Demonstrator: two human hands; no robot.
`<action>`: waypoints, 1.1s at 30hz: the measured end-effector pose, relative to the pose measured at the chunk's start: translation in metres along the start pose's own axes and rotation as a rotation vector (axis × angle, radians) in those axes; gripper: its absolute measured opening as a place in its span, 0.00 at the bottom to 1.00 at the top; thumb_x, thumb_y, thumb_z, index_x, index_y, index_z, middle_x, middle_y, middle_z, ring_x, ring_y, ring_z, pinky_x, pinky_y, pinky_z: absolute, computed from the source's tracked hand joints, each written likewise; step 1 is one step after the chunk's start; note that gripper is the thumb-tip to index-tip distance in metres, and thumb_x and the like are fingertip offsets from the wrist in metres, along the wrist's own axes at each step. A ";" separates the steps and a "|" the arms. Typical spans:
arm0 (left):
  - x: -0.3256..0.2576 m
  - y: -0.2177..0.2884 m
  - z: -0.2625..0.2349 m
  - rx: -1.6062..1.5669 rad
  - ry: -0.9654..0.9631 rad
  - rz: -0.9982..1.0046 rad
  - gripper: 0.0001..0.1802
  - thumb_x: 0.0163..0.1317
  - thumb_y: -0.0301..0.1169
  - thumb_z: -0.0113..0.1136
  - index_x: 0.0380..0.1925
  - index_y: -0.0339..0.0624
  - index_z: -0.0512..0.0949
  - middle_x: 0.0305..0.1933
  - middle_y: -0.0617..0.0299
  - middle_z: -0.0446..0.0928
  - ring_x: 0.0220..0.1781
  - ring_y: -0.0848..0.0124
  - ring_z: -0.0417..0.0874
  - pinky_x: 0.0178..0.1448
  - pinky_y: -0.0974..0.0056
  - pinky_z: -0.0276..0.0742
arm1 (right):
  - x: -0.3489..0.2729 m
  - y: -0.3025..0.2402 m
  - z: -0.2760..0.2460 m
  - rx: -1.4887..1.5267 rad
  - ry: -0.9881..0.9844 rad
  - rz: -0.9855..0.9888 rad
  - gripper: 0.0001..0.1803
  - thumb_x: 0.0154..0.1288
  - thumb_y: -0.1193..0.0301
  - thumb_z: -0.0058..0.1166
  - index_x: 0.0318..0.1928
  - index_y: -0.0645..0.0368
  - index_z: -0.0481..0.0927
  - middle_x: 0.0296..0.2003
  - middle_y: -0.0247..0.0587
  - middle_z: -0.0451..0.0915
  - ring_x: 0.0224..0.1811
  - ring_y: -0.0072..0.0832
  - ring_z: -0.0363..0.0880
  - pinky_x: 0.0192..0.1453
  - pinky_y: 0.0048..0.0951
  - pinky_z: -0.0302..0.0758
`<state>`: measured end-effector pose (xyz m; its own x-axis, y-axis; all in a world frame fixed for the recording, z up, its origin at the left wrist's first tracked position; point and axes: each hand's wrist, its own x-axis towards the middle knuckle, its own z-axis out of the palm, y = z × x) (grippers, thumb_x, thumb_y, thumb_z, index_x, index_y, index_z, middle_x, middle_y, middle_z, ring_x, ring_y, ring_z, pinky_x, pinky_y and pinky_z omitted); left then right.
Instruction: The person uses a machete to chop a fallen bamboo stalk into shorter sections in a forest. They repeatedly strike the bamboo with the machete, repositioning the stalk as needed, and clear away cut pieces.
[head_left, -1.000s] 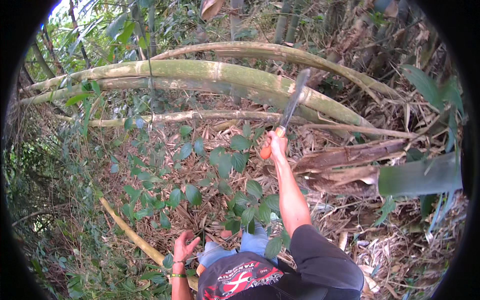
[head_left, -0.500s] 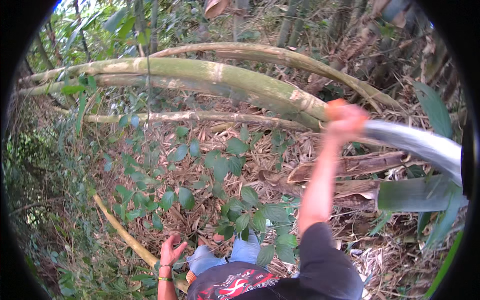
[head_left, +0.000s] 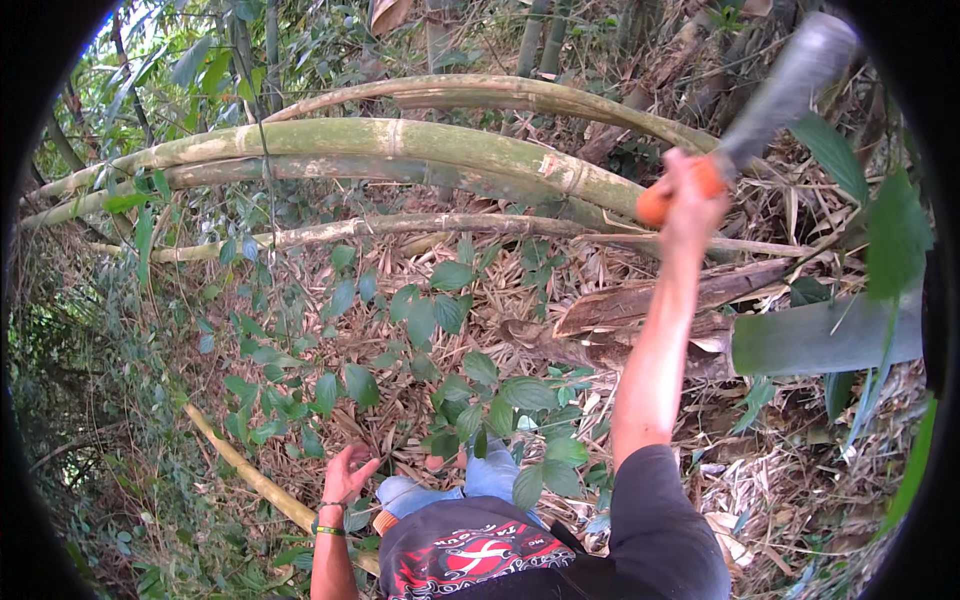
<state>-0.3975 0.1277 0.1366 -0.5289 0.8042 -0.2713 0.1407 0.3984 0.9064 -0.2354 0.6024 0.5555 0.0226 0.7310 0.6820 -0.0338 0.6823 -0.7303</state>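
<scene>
A long grey-bladed machete with an orange handle [head_left: 745, 130] is raised at the far right, its blurred blade slanting up and rightward. Just left of the handle, a thick green bamboo culm [head_left: 400, 148] lies felled, arching leftward across the far ground.

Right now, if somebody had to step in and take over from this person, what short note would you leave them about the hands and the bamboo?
Right hand: raised high, gripping the orange handle of a machete, blade up and blurred.
Left hand: empty, fingers spread, low beside a thin yellow bamboo cane.
Thick green bamboo stem lies across the leaf litter, bent, with a pale chipped spot near a node by the machete hand.
Done: only that mark shows; the stem is not cut through.
Left: the stem remains whole; thinner canes lie around it.
</scene>
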 end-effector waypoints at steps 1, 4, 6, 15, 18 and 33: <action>-0.010 -0.012 -0.004 -0.005 0.026 -0.021 0.26 0.57 0.39 0.72 0.51 0.33 0.79 0.45 0.51 0.86 0.46 0.64 0.87 0.53 0.61 0.82 | 0.013 -0.016 0.009 0.125 0.007 -0.074 0.12 0.65 0.72 0.62 0.25 0.56 0.74 0.17 0.32 0.74 0.18 0.21 0.73 0.28 0.25 0.71; -0.036 -0.044 -0.007 0.082 0.058 -0.133 0.31 0.54 0.45 0.74 0.52 0.34 0.79 0.45 0.48 0.85 0.48 0.58 0.88 0.55 0.57 0.82 | 0.015 0.014 0.009 0.477 -0.123 -0.180 0.15 0.68 0.78 0.53 0.24 0.56 0.66 0.17 0.31 0.69 0.17 0.21 0.68 0.27 0.25 0.69; -0.037 -0.050 0.004 0.032 0.047 -0.120 0.32 0.54 0.46 0.74 0.52 0.34 0.79 0.45 0.48 0.86 0.48 0.58 0.88 0.55 0.57 0.82 | -0.078 0.136 0.024 0.183 0.048 0.051 0.12 0.66 0.77 0.52 0.26 0.55 0.66 0.18 0.32 0.71 0.19 0.23 0.71 0.25 0.27 0.70; -0.011 -0.001 0.014 -0.078 0.003 -0.034 0.30 0.56 0.42 0.73 0.54 0.34 0.79 0.47 0.49 0.85 0.49 0.59 0.87 0.56 0.57 0.81 | -0.119 0.131 0.008 -0.026 -0.221 0.723 0.06 0.57 0.75 0.61 0.29 0.59 0.75 0.18 0.32 0.73 0.16 0.22 0.72 0.20 0.26 0.70; -0.025 -0.027 -0.003 -0.138 0.030 -0.127 0.30 0.57 0.41 0.73 0.55 0.33 0.78 0.47 0.49 0.85 0.48 0.61 0.87 0.55 0.58 0.82 | -0.036 0.027 -0.005 -0.154 -0.036 0.279 0.05 0.58 0.75 0.60 0.27 0.58 0.77 0.19 0.31 0.75 0.20 0.20 0.74 0.30 0.27 0.73; -0.015 -0.003 0.003 -0.064 0.027 -0.037 0.30 0.54 0.46 0.74 0.50 0.37 0.80 0.44 0.51 0.86 0.48 0.58 0.87 0.55 0.57 0.82 | -0.222 0.194 0.009 0.379 -0.272 1.100 0.12 0.61 0.71 0.64 0.31 0.54 0.71 0.16 0.28 0.66 0.16 0.22 0.65 0.22 0.27 0.67</action>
<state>-0.3878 0.1162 0.1371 -0.5552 0.7767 -0.2974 0.0674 0.3984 0.9147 -0.2562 0.5721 0.2625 -0.4143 0.8652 -0.2826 -0.1961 -0.3880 -0.9005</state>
